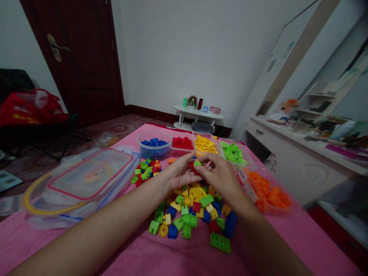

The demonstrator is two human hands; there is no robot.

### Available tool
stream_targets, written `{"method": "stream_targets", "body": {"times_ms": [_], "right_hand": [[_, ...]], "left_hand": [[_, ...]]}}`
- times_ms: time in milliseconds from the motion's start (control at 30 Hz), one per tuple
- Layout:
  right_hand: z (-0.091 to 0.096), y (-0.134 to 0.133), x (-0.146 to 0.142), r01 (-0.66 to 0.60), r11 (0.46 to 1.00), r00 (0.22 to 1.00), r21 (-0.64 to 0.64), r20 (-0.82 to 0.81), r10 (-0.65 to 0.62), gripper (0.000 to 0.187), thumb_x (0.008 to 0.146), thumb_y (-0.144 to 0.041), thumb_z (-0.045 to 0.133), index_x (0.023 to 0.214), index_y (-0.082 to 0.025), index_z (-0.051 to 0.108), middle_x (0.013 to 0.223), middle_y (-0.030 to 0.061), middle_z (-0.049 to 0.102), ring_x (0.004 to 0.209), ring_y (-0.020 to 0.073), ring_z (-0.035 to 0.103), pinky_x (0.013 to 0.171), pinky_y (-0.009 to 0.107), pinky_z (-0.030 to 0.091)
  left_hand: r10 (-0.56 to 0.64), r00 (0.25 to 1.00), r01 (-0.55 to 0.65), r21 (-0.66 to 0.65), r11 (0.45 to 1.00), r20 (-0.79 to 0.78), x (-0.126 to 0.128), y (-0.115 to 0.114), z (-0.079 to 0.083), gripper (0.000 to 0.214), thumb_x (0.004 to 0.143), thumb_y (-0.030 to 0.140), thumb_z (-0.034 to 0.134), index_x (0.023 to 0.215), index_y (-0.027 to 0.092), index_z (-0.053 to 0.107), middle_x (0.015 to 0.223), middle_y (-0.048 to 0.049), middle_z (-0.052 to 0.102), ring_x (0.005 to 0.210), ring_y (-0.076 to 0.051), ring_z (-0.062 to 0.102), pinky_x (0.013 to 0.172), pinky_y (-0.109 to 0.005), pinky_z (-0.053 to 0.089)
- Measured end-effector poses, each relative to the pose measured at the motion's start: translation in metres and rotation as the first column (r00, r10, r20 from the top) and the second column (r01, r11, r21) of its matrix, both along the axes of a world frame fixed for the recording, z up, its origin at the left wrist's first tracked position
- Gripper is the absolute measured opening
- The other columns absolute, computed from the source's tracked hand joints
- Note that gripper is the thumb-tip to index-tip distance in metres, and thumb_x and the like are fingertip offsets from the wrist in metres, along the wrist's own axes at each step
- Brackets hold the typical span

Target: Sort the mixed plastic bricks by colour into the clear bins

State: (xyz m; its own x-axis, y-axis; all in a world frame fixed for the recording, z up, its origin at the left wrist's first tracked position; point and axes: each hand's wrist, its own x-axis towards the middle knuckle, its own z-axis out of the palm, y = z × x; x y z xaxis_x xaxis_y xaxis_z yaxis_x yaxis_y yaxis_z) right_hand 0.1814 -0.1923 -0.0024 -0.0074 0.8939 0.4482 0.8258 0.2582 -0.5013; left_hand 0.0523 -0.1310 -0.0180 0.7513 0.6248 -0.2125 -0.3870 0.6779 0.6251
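My left hand [182, 171] is turned palm up and cupped around a few small toy bricks. Among them a red brick [192, 167] and a light green brick [197, 163] show. Over that palm, my right hand [217, 168] is closed with thumb and fingers at the green brick; its fingertips are partly hidden. Below both hands lies a mixed pile of toy bricks [189, 220] in yellow, green, blue and red. A smaller mixed pile [146, 168] sits left of my left hand.
Beyond my hands stand containers of blue bricks [154, 143], red bricks [183, 143], yellow bricks [205, 144] and green bricks [232, 152]. Orange bricks [268, 191] fill a box at right. Clear lids [92, 174] lie stacked at left on the pink cloth [126, 245].
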Motion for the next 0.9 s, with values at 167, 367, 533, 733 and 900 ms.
{"method": "stream_targets", "body": {"times_ms": [167,367,533,733,900], "right_hand": [[0.003,0.005,0.009,0.012,0.998,0.938,-0.069,-0.344,-0.035,0.02,0.07,-0.032,0.064,0.08,-0.016,0.063,0.076,0.003,0.065,0.061,0.0131,0.056,0.057,0.026,0.043],[0.007,0.006,0.015,-0.057,0.991,0.705,-0.118,-0.708,-0.044,0.032,0.06,-0.037,0.073,0.078,-0.016,0.057,0.062,-0.0012,0.06,0.052,0.0112,0.056,0.048,0.022,0.043],[0.004,0.006,0.015,-0.02,0.998,0.682,-0.062,-0.731,-0.032,0.034,0.056,-0.036,0.078,0.075,-0.014,0.06,0.065,-0.0009,0.062,0.054,0.0091,0.055,0.049,0.02,0.043],[-0.009,0.011,0.011,-0.14,0.986,0.398,-0.086,-0.917,-0.024,0.03,0.06,-0.035,0.076,0.076,-0.015,0.062,0.07,0.0007,0.063,0.061,0.0104,0.059,0.057,0.022,0.052],[-0.014,0.022,0.029,-0.058,0.997,0.198,0.051,-0.978,0.061,0.019,0.066,-0.03,0.072,0.074,-0.02,0.057,0.069,0.0012,0.061,0.066,0.0144,0.062,0.061,0.027,0.058]], "left_hand": [[0.051,0.999,-0.051,0.011,0.999,0.004,-0.001,0.003,-0.003,0.024,0.089,0.026,0.049,0.107,0.012,0.058,0.085,-0.0083,0.065,0.068,-0.014,0.065,0.064,-0.028,0.058],[0.092,0.996,-0.092,-0.004,0.996,-0.007,0.0,0.005,-0.01,0.019,0.085,0.019,0.056,0.101,0.009,0.061,0.089,-0.011,0.067,0.075,-0.015,0.067,0.068,-0.024,0.058],[0.12,0.992,-0.114,0.146,0.983,-0.033,0.003,-0.001,-0.012,0.018,0.076,0.008,0.066,0.094,0.011,0.066,0.083,-0.0045,0.067,0.066,-0.007,0.064,0.065,-0.014,0.055],[0.181,0.98,-0.151,0.291,0.945,-0.079,0.004,-0.002,-0.012,0.023,0.072,0.005,0.069,0.094,0.011,0.066,0.082,-0.0049,0.068,0.06,-0.006,0.062,0.056,-0.012,0.053],[0.227,0.971,-0.216,0.123,0.968,-0.079,0.003,-0.001,-0.007,0.015,0.073,0.0,0.06,0.084,0.009,0.063,0.074,-0.0048,0.065,0.063,-0.009,0.063,0.059,-0.014,0.055]]}}
